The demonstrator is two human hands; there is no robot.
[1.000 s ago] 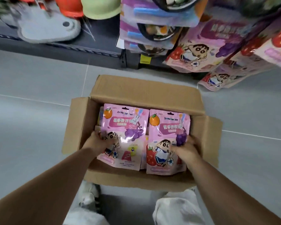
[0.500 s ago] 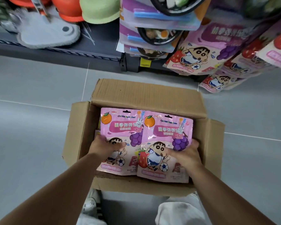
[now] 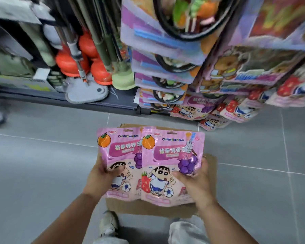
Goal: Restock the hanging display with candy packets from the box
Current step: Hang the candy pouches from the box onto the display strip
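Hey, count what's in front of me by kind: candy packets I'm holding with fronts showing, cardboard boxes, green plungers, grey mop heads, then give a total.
Candy packets, fronts showing: 2, the left packet and the right packet; any behind them are hidden
Cardboard box: 1
Green plunger: 1
Grey mop head: 1
Total: 5

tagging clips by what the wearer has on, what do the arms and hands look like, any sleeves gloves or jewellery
Both arms are bare down to the frame's lower edge, with no sleeve in view. The left hand and right hand wear no gloves. No watch or band shows at either wrist, and no ring is visible.
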